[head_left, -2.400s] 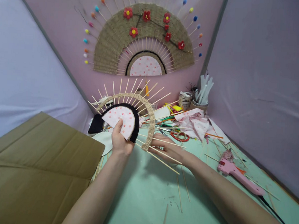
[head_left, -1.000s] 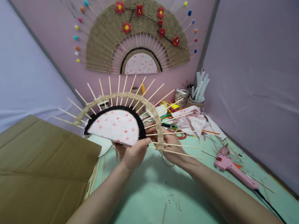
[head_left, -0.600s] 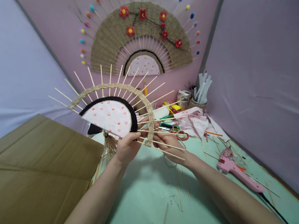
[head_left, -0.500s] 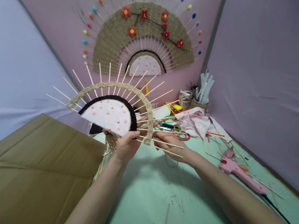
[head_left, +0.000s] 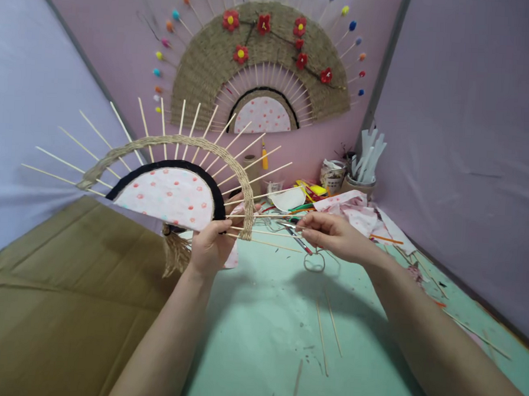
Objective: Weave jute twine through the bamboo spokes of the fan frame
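My left hand [head_left: 208,248] grips the lower right corner of a half-round fan [head_left: 167,193], thumb in front and the other fingers behind. The fan has a white centre with pink dots, a black rim and thin sticks spreading outward. A woven twine band [head_left: 179,139] runs across the sticks in an arc. Past the right-hand stick tips, my right hand [head_left: 336,234] is pinched on a thin length of twine [head_left: 314,270], which hangs in a loop below the fingers. The twine's path to the band is hard to make out.
A large woven fan [head_left: 201,59] with red flowers hangs on the back wall. Brown cardboard [head_left: 64,305] lies at left, a twine tassel [head_left: 175,255] beside it. Scissors [head_left: 290,224], pink cloth [head_left: 348,208] and a can [head_left: 332,177] stand or lie behind. Loose sticks [head_left: 321,337] lie in front.
The fan and my left hand have shifted left. My right hand has moved right, away from the band's end, drawing the twine out; its loop now hangs in view.
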`<control>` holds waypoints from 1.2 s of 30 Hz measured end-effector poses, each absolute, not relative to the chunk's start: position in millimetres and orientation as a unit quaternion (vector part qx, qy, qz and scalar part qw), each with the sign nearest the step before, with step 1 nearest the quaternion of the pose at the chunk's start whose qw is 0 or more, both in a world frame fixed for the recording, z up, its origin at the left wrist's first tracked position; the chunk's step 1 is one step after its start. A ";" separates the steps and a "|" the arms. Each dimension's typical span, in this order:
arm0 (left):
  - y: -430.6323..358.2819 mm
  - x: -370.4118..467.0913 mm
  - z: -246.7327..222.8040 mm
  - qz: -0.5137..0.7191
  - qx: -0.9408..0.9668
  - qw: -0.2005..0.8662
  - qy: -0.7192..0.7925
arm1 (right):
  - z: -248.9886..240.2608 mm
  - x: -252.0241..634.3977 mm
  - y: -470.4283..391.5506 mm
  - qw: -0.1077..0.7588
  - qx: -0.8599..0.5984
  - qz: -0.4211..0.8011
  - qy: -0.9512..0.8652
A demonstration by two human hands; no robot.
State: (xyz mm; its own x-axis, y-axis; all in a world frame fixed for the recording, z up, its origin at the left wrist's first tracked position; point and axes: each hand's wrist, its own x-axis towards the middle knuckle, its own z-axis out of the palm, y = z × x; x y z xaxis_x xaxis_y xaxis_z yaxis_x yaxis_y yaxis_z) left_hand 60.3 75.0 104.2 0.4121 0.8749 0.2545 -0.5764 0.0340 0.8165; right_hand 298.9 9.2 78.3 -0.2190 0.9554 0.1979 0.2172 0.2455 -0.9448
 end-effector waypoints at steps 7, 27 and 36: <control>74.5 62.1 104.4 0.546 0.445 0.688 0.175 | 90.7 298.7 0.7 0.431 -0.459 0.385 -0.674; 54.2 82.9 100.8 0.513 0.436 0.723 0.157 | 69.6 257.5 6.3 0.320 -0.402 0.436 -0.739; 58.9 95.9 85.8 0.475 0.466 0.723 0.185 | 75.0 231.9 -8.2 0.296 -0.402 0.293 -0.815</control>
State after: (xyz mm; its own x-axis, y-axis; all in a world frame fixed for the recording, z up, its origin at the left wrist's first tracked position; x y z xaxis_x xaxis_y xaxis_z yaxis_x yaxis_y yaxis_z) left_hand 95.9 58.9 85.8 0.4806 0.8592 0.1757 -0.5143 0.1138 0.8501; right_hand 231.9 -8.2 75.0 -0.5014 0.8292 0.2471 0.4822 0.5049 -0.7159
